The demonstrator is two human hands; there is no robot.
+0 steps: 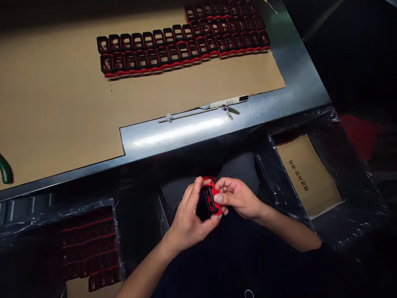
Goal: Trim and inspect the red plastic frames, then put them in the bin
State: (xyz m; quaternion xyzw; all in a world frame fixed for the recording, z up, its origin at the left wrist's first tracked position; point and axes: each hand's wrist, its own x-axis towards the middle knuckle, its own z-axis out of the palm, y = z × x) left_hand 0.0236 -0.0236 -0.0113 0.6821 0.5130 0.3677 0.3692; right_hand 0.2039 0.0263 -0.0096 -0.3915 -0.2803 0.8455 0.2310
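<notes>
A small red and black plastic frame [212, 198] is held over my lap, below the table's front edge. My left hand [190, 215] grips it with fingers at its top end and thumb at its bottom end. From the other side, my right hand [237, 198] pinches it, thumb lying on the red face. Parts of the frame are covered by my fingers. Up on the table, rows of similar red and black frames [183, 50] stand close together.
On the metal table [149, 138], partly covered by cardboard [56, 91], lie a pen-like tool marked A55 [229, 102], a thin stick [186, 115] and small tweezers [231, 111]. A plastic-lined box with more frames [89, 244] is lower left; another lined box holds cardboard [310, 178] at right.
</notes>
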